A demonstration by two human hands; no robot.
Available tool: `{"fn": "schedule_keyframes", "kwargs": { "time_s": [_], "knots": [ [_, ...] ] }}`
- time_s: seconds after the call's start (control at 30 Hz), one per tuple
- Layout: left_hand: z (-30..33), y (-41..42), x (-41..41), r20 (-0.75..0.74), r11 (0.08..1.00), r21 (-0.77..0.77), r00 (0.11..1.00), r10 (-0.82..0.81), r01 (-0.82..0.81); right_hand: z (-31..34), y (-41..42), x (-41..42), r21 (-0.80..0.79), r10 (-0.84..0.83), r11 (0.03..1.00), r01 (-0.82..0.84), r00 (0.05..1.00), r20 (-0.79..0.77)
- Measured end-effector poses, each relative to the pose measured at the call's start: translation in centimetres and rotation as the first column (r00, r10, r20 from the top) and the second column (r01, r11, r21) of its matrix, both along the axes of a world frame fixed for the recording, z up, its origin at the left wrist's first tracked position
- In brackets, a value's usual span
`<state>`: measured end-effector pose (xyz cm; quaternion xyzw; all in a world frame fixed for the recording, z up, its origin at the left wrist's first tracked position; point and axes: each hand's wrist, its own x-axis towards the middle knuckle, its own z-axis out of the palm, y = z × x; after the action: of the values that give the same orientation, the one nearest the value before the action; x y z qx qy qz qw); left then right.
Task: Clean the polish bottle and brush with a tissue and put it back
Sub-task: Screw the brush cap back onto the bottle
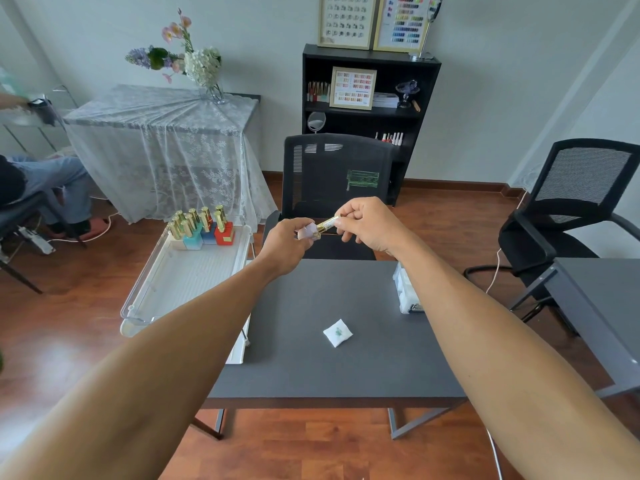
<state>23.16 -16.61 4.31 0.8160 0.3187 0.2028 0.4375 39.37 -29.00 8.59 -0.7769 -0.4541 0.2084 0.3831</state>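
Both my arms reach forward above the far edge of the dark table (311,368). My left hand (287,244) grips a small pale lilac polish bottle (309,233), held on its side. My right hand (369,225) pinches the bottle's gold cap (328,223), which still meets the bottle's neck; the brush is hidden. A folded white tissue (338,332) with a green stain lies on the table below my hands, touched by neither hand.
A white tray cart (187,282) at the table's left holds several gold-capped polish bottles (202,226) at its far end. A clear box (407,289) sits at the table's right edge. A black mesh chair (332,181) faces me; a person sits at far left.
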Motion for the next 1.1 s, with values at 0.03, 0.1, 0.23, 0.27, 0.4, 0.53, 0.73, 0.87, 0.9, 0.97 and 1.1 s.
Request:
{"fn": "schedule_keyframes", "kwargs": {
  "time_s": [0.03, 0.1, 0.23, 0.27, 0.4, 0.53, 0.73, 0.87, 0.9, 0.97, 1.1],
  "knots": [
    [-0.1, 0.0, 0.0, -0.003, 1.0, 0.01, 1.0, -0.004, 0.004, -0.1, 0.1, 0.0, 0.001, -0.001, 1.0, 0.001, 1.0, 0.006],
    [-0.2, -0.1, 0.0, -0.016, 0.999, 0.039, 1.0, -0.012, 0.013, -0.2, 0.2, 0.0, 0.004, -0.003, 1.0, 0.003, 1.0, 0.027],
    [-0.6, -0.1, 0.0, -0.047, 0.997, 0.076, 0.999, -0.01, 0.013, -0.9, 0.5, -0.3, -0.003, -0.006, 1.0, 0.006, 0.998, 0.065],
    [-0.7, -0.1, -0.1, -0.052, 0.997, 0.077, 0.999, -0.007, 0.011, -1.0, 0.6, -0.4, -0.004, -0.012, 1.0, 0.012, 0.997, 0.074],
    [-0.8, -0.1, -0.4, -0.042, 0.998, 0.06, 0.999, 0.005, -0.003, -1.5, 0.8, -0.7, 0.061, -0.051, 0.997, 0.049, 0.998, 0.031],
    [-0.5, 0.2, -1.1, -0.037, 1.0, 0.006, 0.999, 0.007, -0.007, -1.8, 1.5, -1.5, 0.135, -0.092, 0.986, 0.101, 0.993, -0.067],
    [-0.2, 1.4, -4.2, -0.071, 0.999, -0.004, 0.997, 0.036, -0.036, -2.3, 4.5, -3.9, 0.121, -0.105, 0.987, 0.103, 0.994, 0.009],
    [-1.1, 3.9, -8.9, -0.141, 0.985, 0.108, 0.979, 0.15, -0.135, -2.7, 7.1, -6.5, 0.152, -0.083, 0.985, 0.082, 0.997, 0.001],
    [-1.4, 4.6, -10.2, -0.169, 0.978, 0.136, 0.969, 0.181, -0.159, -2.8, 7.8, -7.3, 0.156, -0.067, 0.986, 0.065, 0.998, 0.004],
    [-2.1, 6.2, -12.7, -0.193, 0.963, 0.177, 0.952, 0.236, -0.203, -3.0, 9.4, -8.9, 0.165, -0.042, 0.986, 0.039, 0.999, 0.014],
    [-3.3, 9.4, -17.5, -0.234, 0.942, 0.223, 0.925, 0.3, -0.249, -3.8, 12.7, -12.1, 0.164, -0.023, 0.986, 0.02, 1.0, 0.013]
  ]
}}
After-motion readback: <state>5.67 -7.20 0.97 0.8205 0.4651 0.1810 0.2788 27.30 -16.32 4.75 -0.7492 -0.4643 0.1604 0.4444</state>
